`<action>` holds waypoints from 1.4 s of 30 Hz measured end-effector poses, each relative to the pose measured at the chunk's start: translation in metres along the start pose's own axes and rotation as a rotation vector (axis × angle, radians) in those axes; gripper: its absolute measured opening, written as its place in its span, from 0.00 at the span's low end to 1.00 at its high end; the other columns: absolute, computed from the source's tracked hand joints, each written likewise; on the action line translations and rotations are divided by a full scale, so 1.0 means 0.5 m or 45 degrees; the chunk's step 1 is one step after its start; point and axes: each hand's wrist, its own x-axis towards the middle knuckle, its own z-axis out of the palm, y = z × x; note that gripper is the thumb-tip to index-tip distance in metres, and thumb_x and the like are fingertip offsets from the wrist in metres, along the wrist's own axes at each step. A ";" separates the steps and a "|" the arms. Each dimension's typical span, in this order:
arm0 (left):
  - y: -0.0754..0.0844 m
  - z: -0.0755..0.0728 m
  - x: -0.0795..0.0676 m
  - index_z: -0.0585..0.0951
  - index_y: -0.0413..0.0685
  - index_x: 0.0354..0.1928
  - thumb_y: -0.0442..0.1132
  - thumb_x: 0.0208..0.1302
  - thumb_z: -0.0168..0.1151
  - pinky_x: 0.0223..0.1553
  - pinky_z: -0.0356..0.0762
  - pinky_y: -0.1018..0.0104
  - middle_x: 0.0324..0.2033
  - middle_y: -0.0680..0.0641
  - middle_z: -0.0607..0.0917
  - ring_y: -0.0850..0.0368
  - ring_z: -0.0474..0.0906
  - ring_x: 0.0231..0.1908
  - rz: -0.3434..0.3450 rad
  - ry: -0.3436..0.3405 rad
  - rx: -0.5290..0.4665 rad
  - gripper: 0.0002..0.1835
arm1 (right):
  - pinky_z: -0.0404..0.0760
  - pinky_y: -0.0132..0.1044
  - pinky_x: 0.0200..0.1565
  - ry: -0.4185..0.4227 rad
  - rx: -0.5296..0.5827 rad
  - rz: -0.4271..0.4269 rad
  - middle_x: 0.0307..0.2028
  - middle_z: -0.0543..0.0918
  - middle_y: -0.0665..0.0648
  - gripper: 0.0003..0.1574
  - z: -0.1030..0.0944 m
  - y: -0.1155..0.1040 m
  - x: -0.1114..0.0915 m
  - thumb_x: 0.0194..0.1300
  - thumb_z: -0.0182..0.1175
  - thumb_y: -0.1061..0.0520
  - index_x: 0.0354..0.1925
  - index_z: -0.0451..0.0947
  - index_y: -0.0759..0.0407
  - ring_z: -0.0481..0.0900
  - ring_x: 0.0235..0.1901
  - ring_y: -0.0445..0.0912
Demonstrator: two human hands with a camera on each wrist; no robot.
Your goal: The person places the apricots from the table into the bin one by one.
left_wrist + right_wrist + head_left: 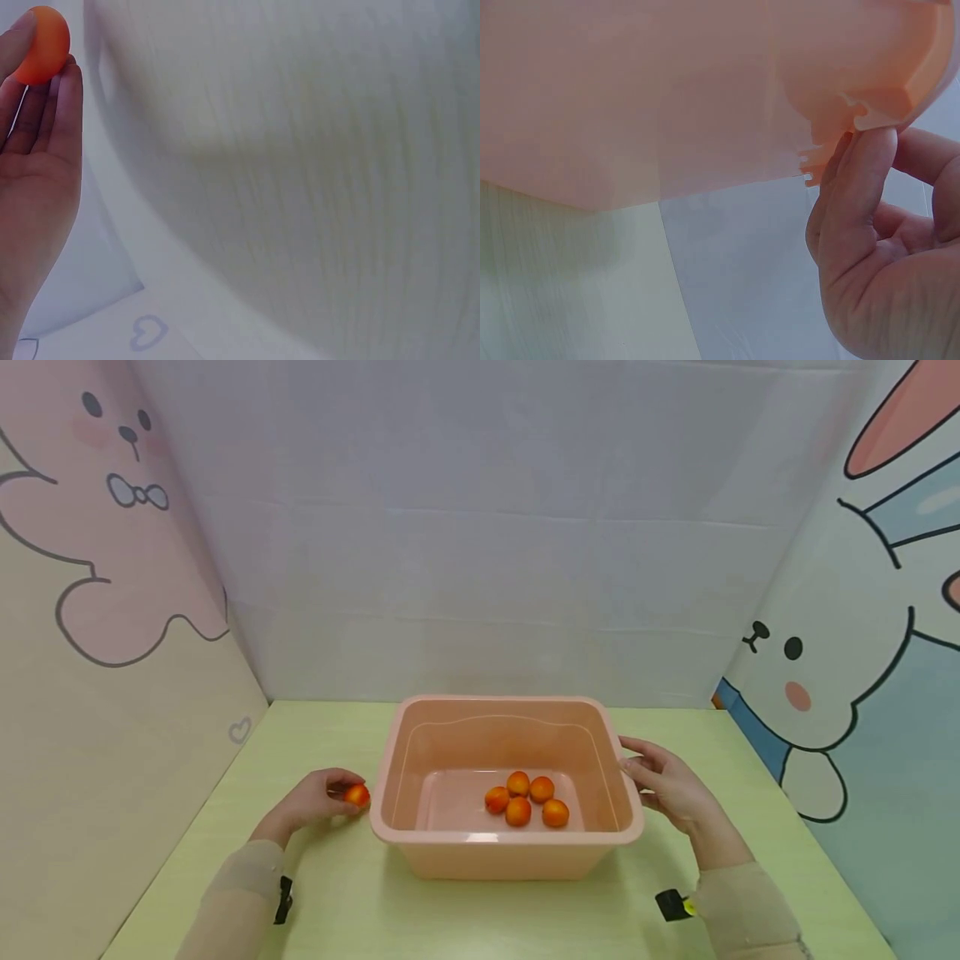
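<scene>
A pink plastic tub [510, 860] stands on the table with several small, round orange fruits [517, 812] on its floor. Left of the tub, my left hand [318, 802] pinches one more orange fruit [357, 795] between thumb and fingers, close to the tub's outer wall. The left wrist view shows this smooth orange fruit [49, 46] at the fingertips. On the tub's opposite side, my right hand [675, 789] grips the rim with its fingertips. In the right wrist view, the right hand's fingers [862, 187] are bent up under the tub's rim [930, 67].
The pale yellow-green table [330, 902] runs back to a white sheet wall [495, 543]. Cartoon-printed panels [862, 693] flank the table on both sides. A small black strap piece [673, 905] hangs by the right sleeve.
</scene>
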 end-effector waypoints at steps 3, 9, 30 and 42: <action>0.002 -0.011 -0.001 0.79 0.31 0.54 0.31 0.54 0.74 0.46 0.80 0.63 0.47 0.39 0.83 0.45 0.81 0.46 0.018 0.005 -0.034 0.25 | 0.85 0.36 0.42 -0.014 0.017 -0.009 0.45 0.81 0.56 0.41 -0.001 0.002 0.000 0.76 0.54 0.52 0.75 0.49 0.68 0.82 0.38 0.43; 0.014 -0.041 0.003 0.78 0.30 0.56 0.32 0.58 0.72 0.46 0.80 0.67 0.49 0.36 0.82 0.44 0.81 0.48 0.044 0.041 -0.070 0.24 | 0.85 0.36 0.42 -0.027 0.034 -0.017 0.45 0.81 0.55 0.41 -0.002 0.003 0.000 0.76 0.54 0.52 0.75 0.49 0.68 0.82 0.39 0.43; 0.256 -0.168 0.042 0.77 0.35 0.60 0.33 0.61 0.71 0.45 0.82 0.69 0.54 0.35 0.79 0.48 0.82 0.48 0.261 0.130 -0.039 0.26 | 0.85 0.37 0.42 -0.021 0.035 -0.010 0.46 0.81 0.56 0.41 -0.002 0.003 0.001 0.76 0.54 0.52 0.75 0.49 0.68 0.82 0.39 0.43; 0.417 -0.148 0.084 0.77 0.36 0.60 0.31 0.60 0.70 0.44 0.83 0.67 0.53 0.39 0.81 0.47 0.83 0.48 0.428 0.067 -0.008 0.25 | 0.85 0.36 0.42 -0.023 0.018 -0.014 0.45 0.81 0.56 0.41 -0.004 0.004 0.001 0.76 0.54 0.52 0.75 0.50 0.68 0.82 0.38 0.43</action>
